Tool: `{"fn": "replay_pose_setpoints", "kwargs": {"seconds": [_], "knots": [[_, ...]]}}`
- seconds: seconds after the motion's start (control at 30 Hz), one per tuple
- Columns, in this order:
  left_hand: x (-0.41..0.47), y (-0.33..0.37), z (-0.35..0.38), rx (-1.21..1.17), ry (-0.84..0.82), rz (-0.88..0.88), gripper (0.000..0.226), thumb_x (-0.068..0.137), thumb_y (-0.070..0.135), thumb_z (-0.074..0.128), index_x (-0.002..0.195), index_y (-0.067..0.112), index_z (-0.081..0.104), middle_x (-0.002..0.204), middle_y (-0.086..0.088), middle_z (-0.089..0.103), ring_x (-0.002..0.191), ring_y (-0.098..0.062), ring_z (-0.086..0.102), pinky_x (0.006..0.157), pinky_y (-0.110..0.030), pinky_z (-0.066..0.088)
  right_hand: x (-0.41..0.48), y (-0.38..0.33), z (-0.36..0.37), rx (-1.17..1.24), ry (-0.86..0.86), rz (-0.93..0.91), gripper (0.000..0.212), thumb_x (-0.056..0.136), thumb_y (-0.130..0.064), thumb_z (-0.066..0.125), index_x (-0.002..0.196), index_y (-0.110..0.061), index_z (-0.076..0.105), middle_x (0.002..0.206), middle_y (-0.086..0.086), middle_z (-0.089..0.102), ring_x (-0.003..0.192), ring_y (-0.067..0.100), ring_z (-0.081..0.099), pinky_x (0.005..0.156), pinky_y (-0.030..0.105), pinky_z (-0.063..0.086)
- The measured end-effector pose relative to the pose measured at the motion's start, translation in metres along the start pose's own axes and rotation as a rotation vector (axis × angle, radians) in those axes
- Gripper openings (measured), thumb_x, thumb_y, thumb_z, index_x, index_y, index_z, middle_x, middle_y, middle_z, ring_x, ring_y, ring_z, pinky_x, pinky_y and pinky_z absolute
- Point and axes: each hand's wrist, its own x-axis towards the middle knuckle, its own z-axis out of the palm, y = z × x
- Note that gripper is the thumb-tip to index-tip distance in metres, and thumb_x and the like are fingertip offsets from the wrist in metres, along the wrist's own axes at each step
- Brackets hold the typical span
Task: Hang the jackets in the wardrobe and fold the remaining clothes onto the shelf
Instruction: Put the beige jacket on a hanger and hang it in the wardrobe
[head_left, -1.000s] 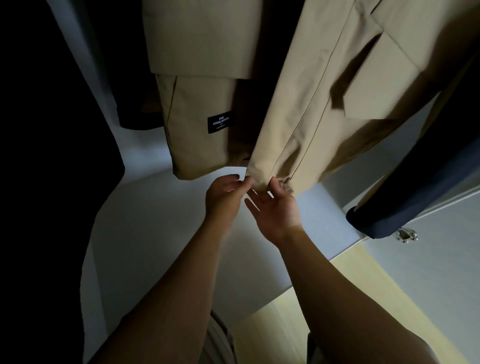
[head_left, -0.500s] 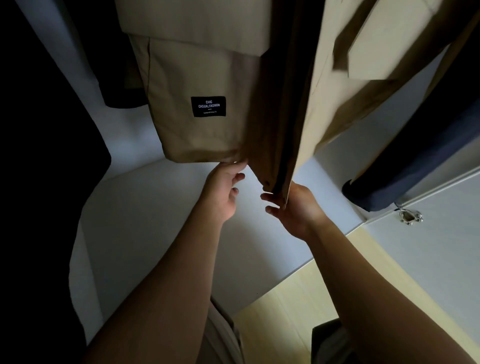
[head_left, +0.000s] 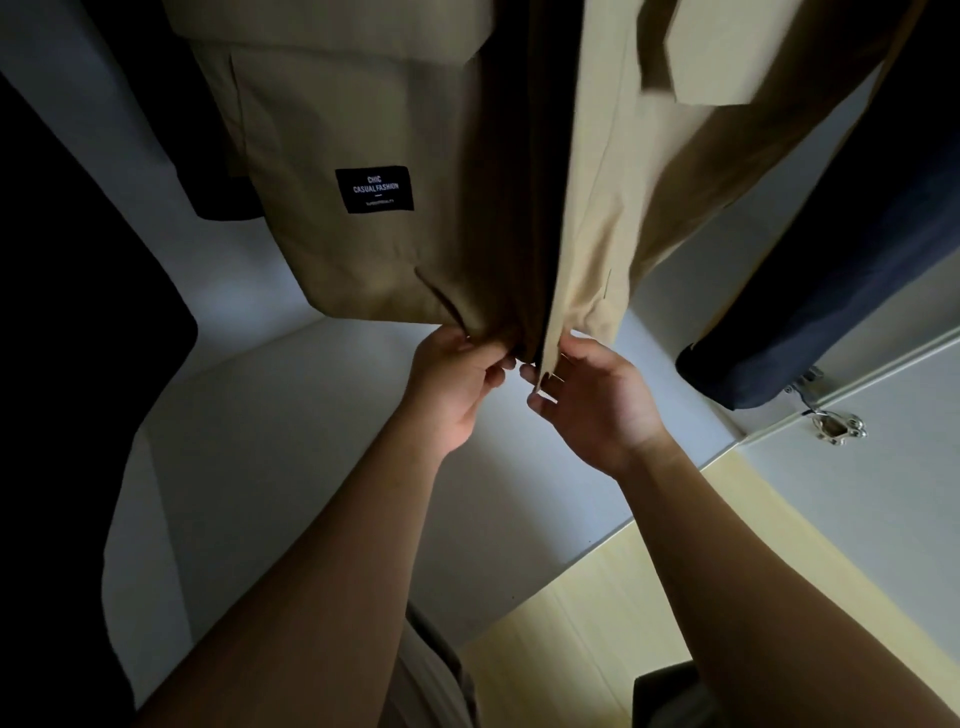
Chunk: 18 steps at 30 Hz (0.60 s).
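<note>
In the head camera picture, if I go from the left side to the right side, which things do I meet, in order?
Dark garment → left hand, pinching the hem of the beige jacket → right hand, pinching its other front edge → navy sleeve → metal hinge.

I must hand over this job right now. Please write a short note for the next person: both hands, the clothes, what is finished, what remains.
Left hand: pinches the bottom hem of the beige fabric jacket, on the panel with the black label.
Right hand: pinches the bottom hem of the other front panel.
The jacket hangs in the white wardrobe, beside a dark navy hanging garment.
Done: this jacket is hung.
Left: let go of the hems; clothes to fold are not in view.
</note>
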Motion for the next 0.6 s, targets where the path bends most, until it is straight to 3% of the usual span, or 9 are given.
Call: {"fn": "replay_pose_setpoints", "kwargs": {"seconds": [0.1, 0.17, 0.27, 0.47, 0.6], "knots": [[0.004, -0.004, 0.001, 0.057, 0.066, 0.043, 0.013, 0.091, 0.016, 0.075, 0.078, 0.013, 0.073, 0.077, -0.011, 0.067, 0.069, -0.019, 0.056, 0.071, -0.036, 0.044, 0.001, -0.002, -0.007, -0.004, -0.107, -0.029, 0.032, 0.079, -0.015, 0.059, 0.111, -0.012, 0.060, 0.113, 0.014, 0.060, 0.098, 0.023, 0.053, 0.080, 0.033, 0.039], [0.004, -0.004, 0.005, 0.071, 0.078, 0.034, 0.011, 0.087, 0.017, 0.076, 0.084, 0.007, 0.074, 0.084, -0.019, 0.070, 0.075, -0.024, 0.057, 0.073, -0.038, 0.046, 0.002, -0.003, -0.010, -0.104, -0.094, -0.045, 0.029, 0.082, -0.016, 0.065, 0.110, -0.012, 0.059, 0.111, 0.012, 0.061, 0.098, 0.021, 0.055, 0.080, 0.033, 0.038], [0.007, -0.006, 0.009, 0.121, 0.121, 0.047, 0.035, 0.073, 0.025, 0.073, 0.088, -0.007, 0.067, 0.078, -0.019, 0.066, 0.068, -0.023, 0.051, 0.071, -0.037, 0.043, 0.004, -0.002, -0.016, -0.204, -0.012, -0.062, 0.023, 0.087, -0.023, 0.074, 0.108, -0.014, 0.068, 0.111, 0.007, 0.069, 0.098, 0.016, 0.060, 0.084, 0.034, 0.038], [0.006, -0.005, 0.012, 0.255, 0.092, 0.038, 0.016, 0.082, 0.023, 0.073, 0.068, 0.017, 0.074, 0.068, -0.005, 0.070, 0.067, -0.017, 0.060, 0.070, -0.037, 0.044, 0.006, -0.001, -0.019, -0.222, 0.111, -0.108, 0.015, 0.090, -0.033, 0.074, 0.100, -0.021, 0.076, 0.109, -0.002, 0.074, 0.092, 0.013, 0.061, 0.084, 0.034, 0.041], [0.004, -0.002, 0.011, 0.317, 0.035, 0.056, 0.007, 0.065, 0.021, 0.067, 0.059, 0.018, 0.070, 0.067, 0.001, 0.067, 0.072, -0.019, 0.060, 0.075, -0.035, 0.047, 0.009, -0.001, -0.016, -0.205, 0.166, -0.111, 0.024, 0.082, -0.044, 0.078, 0.091, -0.022, 0.078, 0.102, -0.004, 0.073, 0.092, 0.013, 0.062, 0.084, 0.034, 0.042]]}}
